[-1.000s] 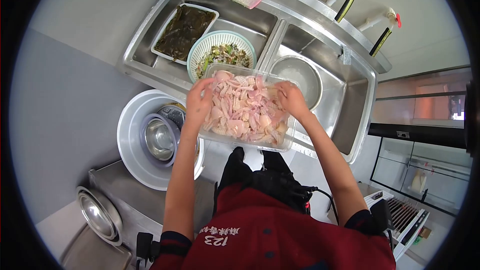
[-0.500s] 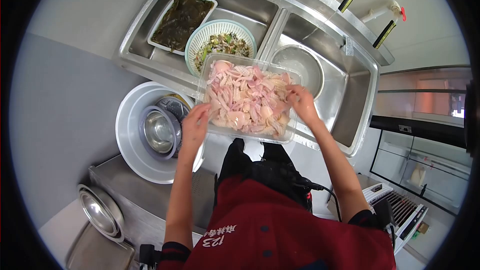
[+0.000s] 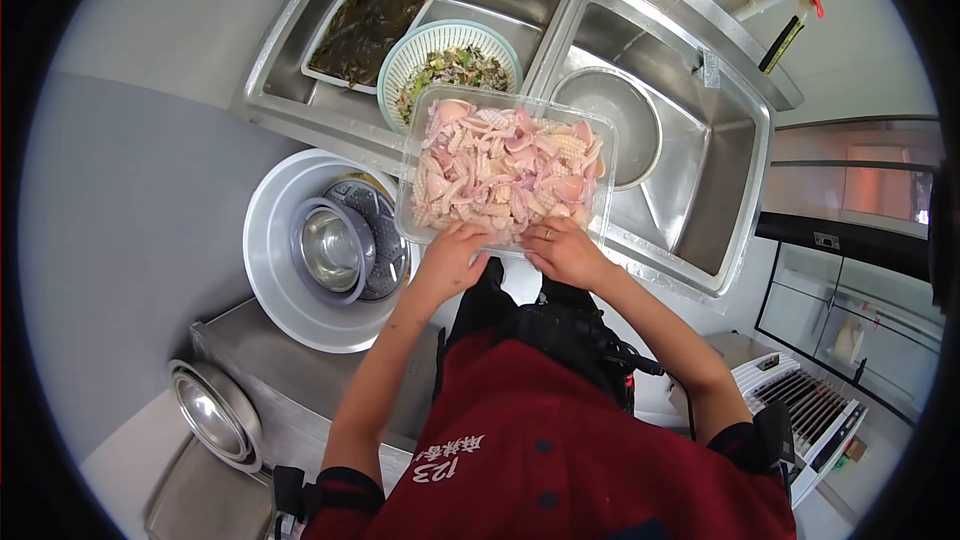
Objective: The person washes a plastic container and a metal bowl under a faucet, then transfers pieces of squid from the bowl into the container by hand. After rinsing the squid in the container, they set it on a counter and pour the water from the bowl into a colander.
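Note:
A clear plastic tub full of pale pink, scored pieces of meat or seafood rests over the front edge of the sink. My left hand is at the tub's near side, its fingers bent over the rim and against the pieces. Close beside it, my right hand, with a ring on one finger, also has its fingertips at the near rim and among the nearest pieces. Both hands have curled fingers, and their tips are partly hidden, so any grip on the tub or a piece is unclear.
Behind the tub, the left basin holds a white tray of dark leafy matter and a colander with scraps. A round metal bowl sits in the right basin. A large white tub with nested bowls stands at left.
Both hands have moved from the tub's left and right sides to the middle of its near edge, close together. The camera view has shifted slightly.

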A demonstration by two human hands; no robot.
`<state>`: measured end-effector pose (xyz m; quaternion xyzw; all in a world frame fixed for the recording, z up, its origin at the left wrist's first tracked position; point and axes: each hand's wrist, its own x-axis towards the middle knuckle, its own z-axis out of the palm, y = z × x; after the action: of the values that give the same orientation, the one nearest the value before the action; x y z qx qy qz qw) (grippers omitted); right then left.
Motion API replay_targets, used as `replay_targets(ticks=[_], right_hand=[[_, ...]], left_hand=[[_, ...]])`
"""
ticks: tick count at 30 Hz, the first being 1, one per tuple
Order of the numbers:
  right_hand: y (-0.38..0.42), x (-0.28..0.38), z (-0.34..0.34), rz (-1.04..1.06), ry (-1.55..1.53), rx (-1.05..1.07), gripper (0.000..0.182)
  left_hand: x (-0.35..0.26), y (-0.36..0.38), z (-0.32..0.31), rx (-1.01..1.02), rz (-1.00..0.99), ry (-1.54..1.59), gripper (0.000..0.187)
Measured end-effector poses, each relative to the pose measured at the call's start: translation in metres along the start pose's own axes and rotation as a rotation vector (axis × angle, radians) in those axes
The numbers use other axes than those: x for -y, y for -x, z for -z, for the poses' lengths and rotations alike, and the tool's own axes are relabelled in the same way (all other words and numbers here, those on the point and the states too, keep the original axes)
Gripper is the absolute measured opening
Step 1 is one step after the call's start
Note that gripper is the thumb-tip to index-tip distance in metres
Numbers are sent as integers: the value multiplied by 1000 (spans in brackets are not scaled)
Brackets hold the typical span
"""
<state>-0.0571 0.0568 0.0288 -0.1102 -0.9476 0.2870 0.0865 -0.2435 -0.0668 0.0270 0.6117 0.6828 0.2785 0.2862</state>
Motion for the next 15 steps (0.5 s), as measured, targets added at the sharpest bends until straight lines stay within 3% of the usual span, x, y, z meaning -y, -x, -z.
replay_targets(ticks=[2,5,7,8,9,10,11,12,13,15], right_hand=[[6,-3,6,-45,57,70,17],[23,-1,31,-110,4,-28,17],[35,-12,41,-157,-68,-103,19],[43,-20,41,-502,-185,-272,21],[47,-27,37,-847,-302,-441,25],[42,-35,30,-840,-304,-441,25],[35,-47,19,-998,-381,-413,28],[29,-57,4,-1157,-457,-385,32],[22,-63,-14,-1072,-319,-456,35],[28,-72,-11,-1022,-262,-408,34]], left_hand=[[3,4,-1,51,6,-69,24],[7,11,23,-21,-49,77,24],[23,21,44,-322,-90,-1,22],[33,26,51,-326,-89,-5,22],[47,28,55,-480,172,159,22],[58,28,55,-632,436,325,23],[70,25,49,-632,436,321,23],[84,18,42,-567,504,517,24],[91,10,38,-498,569,713,24],[96,-4,33,-498,578,667,23]])
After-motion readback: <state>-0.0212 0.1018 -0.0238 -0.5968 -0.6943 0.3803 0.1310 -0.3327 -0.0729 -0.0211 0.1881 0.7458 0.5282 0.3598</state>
